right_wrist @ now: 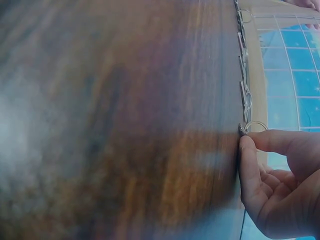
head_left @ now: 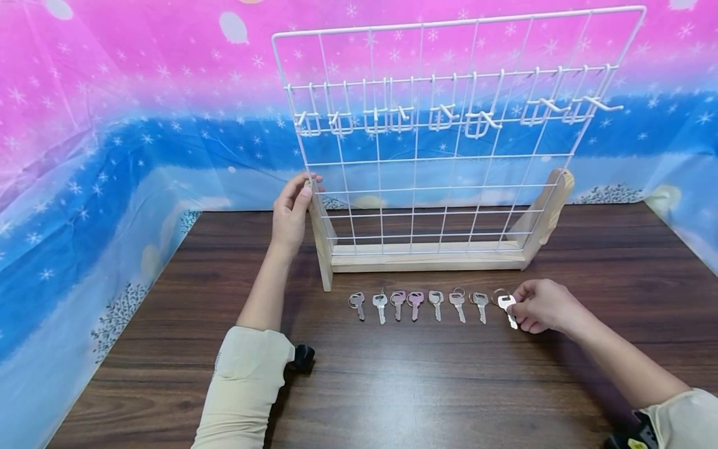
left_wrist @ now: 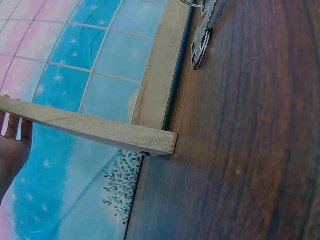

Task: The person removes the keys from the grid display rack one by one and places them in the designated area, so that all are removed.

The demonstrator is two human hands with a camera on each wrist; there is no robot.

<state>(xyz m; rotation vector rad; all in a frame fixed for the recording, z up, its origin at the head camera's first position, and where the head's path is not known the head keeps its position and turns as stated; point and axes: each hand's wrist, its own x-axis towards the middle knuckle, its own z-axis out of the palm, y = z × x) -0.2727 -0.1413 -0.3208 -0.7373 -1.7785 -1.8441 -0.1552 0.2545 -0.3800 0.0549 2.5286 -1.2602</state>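
A white wire grid rack (head_left: 415, 157) on a wooden stand stands upright at the back of the table. My left hand (head_left: 290, 215) grips the top of the stand's left wooden side (left_wrist: 100, 125), thumb in front and fingers behind it. In front of the rack lies a row of several keys, some silver like this key (head_left: 437, 304), others pinkish like this one (head_left: 416, 304). At the row's right end, my right hand (head_left: 546, 307) pinches a silver key (head_left: 507, 303) with a ring between thumb and forefinger, close to the tabletop.
Several white hooks (head_left: 443, 115) hang in a line across the upper part of the grid. Behind and to the left, a pink and blue snowflake cloth (head_left: 140, 125) borders the dark wooden table (head_left: 392, 386).
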